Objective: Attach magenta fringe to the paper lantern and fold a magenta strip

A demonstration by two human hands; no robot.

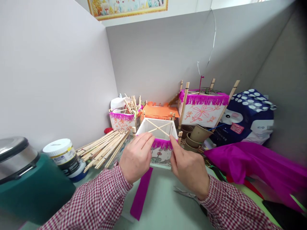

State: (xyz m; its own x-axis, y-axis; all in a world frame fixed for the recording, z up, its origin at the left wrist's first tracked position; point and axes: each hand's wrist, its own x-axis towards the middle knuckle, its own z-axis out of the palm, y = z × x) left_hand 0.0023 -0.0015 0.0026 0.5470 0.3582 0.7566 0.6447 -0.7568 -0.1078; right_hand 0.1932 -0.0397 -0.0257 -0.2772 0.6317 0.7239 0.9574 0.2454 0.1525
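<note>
Fringe step: the work in hand appears to be fitting the purple fringe [165,144] along the upper front edge of the small white box [160,159].
Next move: in my judgement, it calls for light, even pressure along that edge, with the fringe kept level and the crossed sticks [157,127] undisturbed.
White box: at the centre of the frame, upright on the surface [163,207], just beyond and between the two hands; its open top faces up and its corner sticks rise above the rim.
Left hand [137,155]: at the left part of the front edge, fingers bent and close together over the rim; the thumb is hidden, so I cannot tell whether it pinches.
Right hand [190,167]: at the right front corner, index finger straight against the fringe, thumb lower by the front wall; I cannot tell how firm the hold is.
Purple strip [142,195]: flat at lower centre, nearer the wearer than the box.
Scissors [184,192]: lower right of centre, partly beneath the right forearm.
Stick bundle [107,145]: left of the box, fanned out.
Larger box [203,112]: upper right, with a similar purple fringe fitted around its rim.
</note>
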